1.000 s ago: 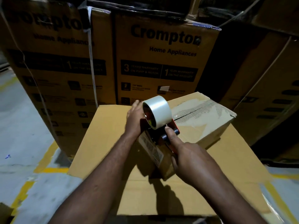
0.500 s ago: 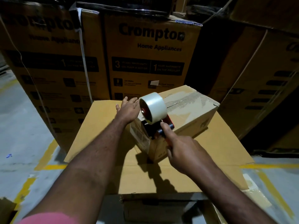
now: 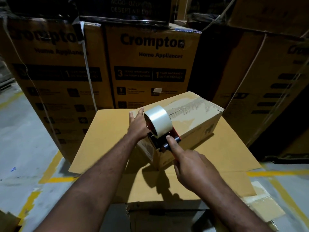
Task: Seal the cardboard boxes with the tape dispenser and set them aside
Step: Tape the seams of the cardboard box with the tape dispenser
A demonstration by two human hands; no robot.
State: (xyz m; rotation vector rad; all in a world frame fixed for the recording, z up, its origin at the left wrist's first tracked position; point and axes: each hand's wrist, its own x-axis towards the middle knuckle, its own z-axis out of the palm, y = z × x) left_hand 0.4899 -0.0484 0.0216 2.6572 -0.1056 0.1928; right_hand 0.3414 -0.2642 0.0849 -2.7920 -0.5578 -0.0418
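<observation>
A small cardboard box [image 3: 197, 118] lies on a large flat cardboard sheet [image 3: 107, 136], its top seam showing torn tape remains. A red and black tape dispenser [image 3: 160, 131] with a clear tape roll sits at the box's near top edge. My right hand [image 3: 189, 166] grips the dispenser's handle, index finger stretched along it. My left hand [image 3: 137, 124] rests flat with straight fingers on the box's left top corner, holding it down.
Tall stacked Crompton cartons [image 3: 150, 64] wall off the back and left. More strapped cartons [image 3: 274, 91] stand at the right. A lower box [image 3: 167, 215] supports the sheet. Grey floor with yellow lines [image 3: 26, 164] lies on the left.
The dispenser has climbed from the box's near side up to its top edge. My left hand has flattened onto the box's corner. The view shifted slightly.
</observation>
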